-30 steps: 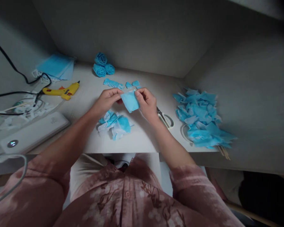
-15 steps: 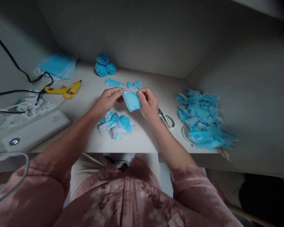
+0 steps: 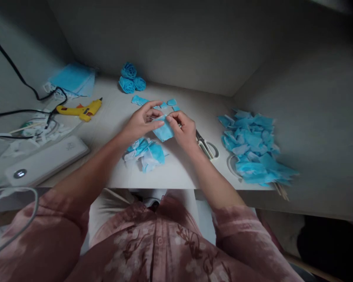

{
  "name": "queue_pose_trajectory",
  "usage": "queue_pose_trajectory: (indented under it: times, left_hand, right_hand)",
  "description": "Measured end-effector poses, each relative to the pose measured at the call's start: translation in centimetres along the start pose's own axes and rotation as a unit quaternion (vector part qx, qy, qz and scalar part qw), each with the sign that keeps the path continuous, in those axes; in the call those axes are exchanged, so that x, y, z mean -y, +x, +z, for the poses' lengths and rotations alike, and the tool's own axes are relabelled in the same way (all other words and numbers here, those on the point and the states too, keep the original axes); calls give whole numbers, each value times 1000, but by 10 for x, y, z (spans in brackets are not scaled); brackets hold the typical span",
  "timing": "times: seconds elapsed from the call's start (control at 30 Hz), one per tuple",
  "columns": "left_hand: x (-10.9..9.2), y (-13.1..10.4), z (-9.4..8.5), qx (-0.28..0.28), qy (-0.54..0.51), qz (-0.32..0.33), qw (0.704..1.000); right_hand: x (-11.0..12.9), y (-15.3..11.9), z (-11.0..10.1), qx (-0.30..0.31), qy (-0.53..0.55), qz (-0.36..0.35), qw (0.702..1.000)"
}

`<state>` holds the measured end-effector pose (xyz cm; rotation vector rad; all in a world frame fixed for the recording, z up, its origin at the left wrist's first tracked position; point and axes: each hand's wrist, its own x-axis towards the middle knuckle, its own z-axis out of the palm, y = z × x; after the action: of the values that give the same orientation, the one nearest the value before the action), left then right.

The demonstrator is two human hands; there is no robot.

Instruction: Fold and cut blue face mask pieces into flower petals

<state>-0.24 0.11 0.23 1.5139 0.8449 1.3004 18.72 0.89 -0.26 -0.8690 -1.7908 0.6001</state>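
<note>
In the middle of the table my right hand (image 3: 182, 127) pinches a small light-blue piece of thin cloth (image 3: 164, 132) by its upper right corner. My left hand (image 3: 144, 119) has its thumb stretched across the cloth's front, while its fingers are spread apart behind and above; whether any of them touch it I cannot tell. Just below lies a crumpled blue and white cloth bundle (image 3: 148, 154). Flat blue scraps (image 3: 172, 102) and a blue strip (image 3: 139, 100) rest beyond my hands. Scissors (image 3: 208, 148) with pale handles lie beside my right wrist.
Three blue fabric roses (image 3: 128, 84) sit at the back. On the left are a yellow glue gun (image 3: 86, 111), a stack of blue face masks (image 3: 73, 79), a white power bank (image 3: 48, 160) and cables. A heap of blue cloth flowers (image 3: 254, 145) on sticks fills the right.
My left hand has released the cloth's upper left edge and spread its fingers, its thumb now over the front. The right hand keeps its pinch on the cloth.
</note>
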Motion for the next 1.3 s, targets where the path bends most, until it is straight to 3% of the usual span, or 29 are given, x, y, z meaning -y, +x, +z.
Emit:
queue_pose_trajectory:
  times: [0.2, 0.37, 0.67, 1.0, 1.13, 1.3]
  left_hand:
    - [-2, -4, 2, 16, -2, -28, 999]
    - [-1, -1, -1, 5, -15, -6, 1000]
    - [-1, -3, 1, 12, -18, -3, 1000]
    - [8, 4, -7, -43, -9, 21, 999]
    - [9, 2, -4, 6, -14, 23, 1000]
    - [3, -3, 1, 36, -7, -51, 998]
  right_hand:
    - [-2, -1, 2, 3, -4, -18, 1000]
    - [-7, 2, 0, -15, 23, 19, 999]
    - [-8, 5, 0, 40, 89, 89, 991]
    - [-14, 5, -1, -15, 76, 81, 994]
    - [-8, 4, 0, 8, 67, 78, 995]
    - [-4, 0, 3, 12, 42, 63, 997]
